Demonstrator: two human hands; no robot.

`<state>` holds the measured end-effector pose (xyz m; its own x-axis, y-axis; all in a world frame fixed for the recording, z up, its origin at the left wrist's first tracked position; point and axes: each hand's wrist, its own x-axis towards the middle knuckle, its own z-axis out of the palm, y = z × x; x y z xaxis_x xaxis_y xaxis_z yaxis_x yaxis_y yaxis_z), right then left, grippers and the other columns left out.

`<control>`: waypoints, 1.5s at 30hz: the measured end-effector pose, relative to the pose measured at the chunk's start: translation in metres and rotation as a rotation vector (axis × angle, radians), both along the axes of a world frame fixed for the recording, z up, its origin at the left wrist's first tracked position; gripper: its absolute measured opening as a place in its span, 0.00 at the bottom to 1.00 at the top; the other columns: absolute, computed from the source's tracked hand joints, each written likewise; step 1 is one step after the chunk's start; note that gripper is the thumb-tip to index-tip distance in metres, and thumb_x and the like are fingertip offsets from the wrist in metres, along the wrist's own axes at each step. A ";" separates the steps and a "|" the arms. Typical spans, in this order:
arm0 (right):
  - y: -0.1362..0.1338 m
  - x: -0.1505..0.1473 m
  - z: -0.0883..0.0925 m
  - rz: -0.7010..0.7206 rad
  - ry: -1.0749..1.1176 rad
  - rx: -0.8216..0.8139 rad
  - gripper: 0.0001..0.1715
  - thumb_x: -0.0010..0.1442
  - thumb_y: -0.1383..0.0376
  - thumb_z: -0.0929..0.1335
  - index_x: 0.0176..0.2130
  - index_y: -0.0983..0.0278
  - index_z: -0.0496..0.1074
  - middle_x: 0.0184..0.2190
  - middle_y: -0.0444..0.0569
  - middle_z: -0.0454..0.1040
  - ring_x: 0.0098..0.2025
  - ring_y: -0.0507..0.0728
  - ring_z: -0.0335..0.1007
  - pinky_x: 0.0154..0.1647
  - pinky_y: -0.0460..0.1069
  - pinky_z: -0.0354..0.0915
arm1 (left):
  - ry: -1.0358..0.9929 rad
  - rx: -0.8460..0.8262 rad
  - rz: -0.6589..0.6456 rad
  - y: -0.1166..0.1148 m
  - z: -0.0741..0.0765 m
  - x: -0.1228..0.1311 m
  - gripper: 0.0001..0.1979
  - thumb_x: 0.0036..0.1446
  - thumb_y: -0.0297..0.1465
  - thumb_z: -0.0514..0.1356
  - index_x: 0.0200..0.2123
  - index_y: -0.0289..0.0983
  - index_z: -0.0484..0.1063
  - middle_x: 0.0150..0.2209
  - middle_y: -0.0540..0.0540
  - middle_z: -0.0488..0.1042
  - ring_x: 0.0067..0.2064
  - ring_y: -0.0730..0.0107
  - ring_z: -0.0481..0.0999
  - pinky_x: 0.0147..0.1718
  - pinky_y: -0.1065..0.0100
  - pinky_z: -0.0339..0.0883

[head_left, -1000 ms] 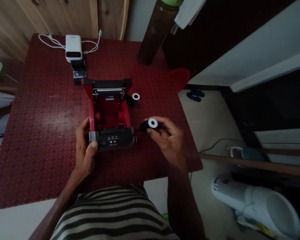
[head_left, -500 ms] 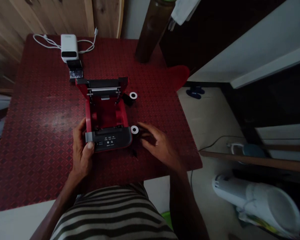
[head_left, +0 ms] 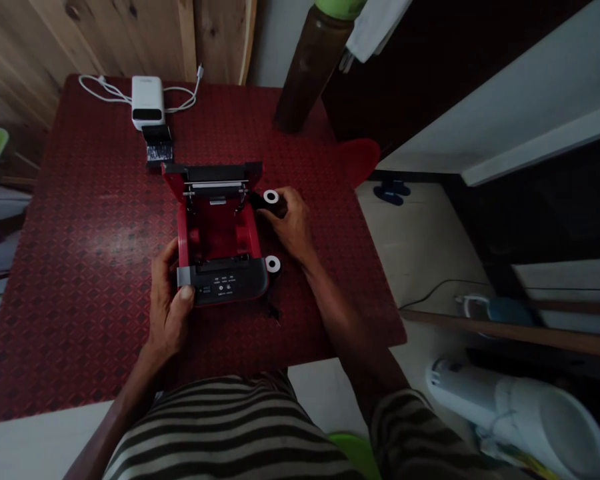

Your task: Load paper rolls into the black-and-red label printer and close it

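Left grip (head_left: 170, 307): thumb (head_left: 183, 297) extended forward along the near side, fingers (head_left: 166, 259) curled in at the outer side, tips hidden. Left forearm (head_left: 117, 407) runs back and outward from this grip. Right grip (head_left: 294, 227): farther forward than the left, thumb and index finger bent, tips apart. Right forearm (head_left: 345, 327) slants back and outward behind it, wrist nearly straight.

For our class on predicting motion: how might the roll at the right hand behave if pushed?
The roll may tip, as it seems to stand on end with its white ring facing up. On its side it could well roll, given its round end. The dark piece jutting toward the printer looks loose, so it may flap.
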<state>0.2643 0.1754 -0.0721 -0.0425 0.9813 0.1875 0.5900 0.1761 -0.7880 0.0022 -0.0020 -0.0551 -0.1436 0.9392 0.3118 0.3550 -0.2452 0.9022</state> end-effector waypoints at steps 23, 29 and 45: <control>-0.077 -0.064 0.135 0.537 -0.555 0.056 0.15 0.76 0.77 0.70 0.55 0.61 0.80 0.51 0.55 0.88 0.57 0.66 0.84 0.64 0.61 0.77 | -0.033 -0.037 -0.058 -0.002 -0.001 0.001 0.37 0.82 0.58 0.57 0.82 0.46 0.65 0.75 0.34 0.74 0.73 0.40 0.76 0.71 0.36 0.74; -0.070 -0.084 0.134 0.500 -0.783 -0.030 0.25 0.74 0.83 0.66 0.59 0.65 0.82 0.49 0.59 0.89 0.55 0.68 0.86 0.58 0.60 0.78 | -0.024 -0.035 -0.072 -0.003 -0.001 0.000 0.36 0.84 0.55 0.56 0.84 0.46 0.63 0.77 0.33 0.72 0.75 0.39 0.74 0.73 0.34 0.71; -0.055 -0.083 0.121 0.568 -0.598 -0.116 0.31 0.72 0.86 0.64 0.59 0.65 0.86 0.60 0.60 0.89 0.68 0.67 0.84 0.75 0.63 0.75 | -0.052 -0.062 -0.083 -0.004 0.001 -0.002 0.36 0.83 0.55 0.57 0.84 0.47 0.64 0.77 0.35 0.72 0.76 0.38 0.73 0.76 0.35 0.68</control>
<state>0.1816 0.1204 0.0490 -0.5977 0.7920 -0.1245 0.7603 0.5106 -0.4016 0.0004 -0.0064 -0.0541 -0.0785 0.9658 0.2470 0.2883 -0.2152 0.9330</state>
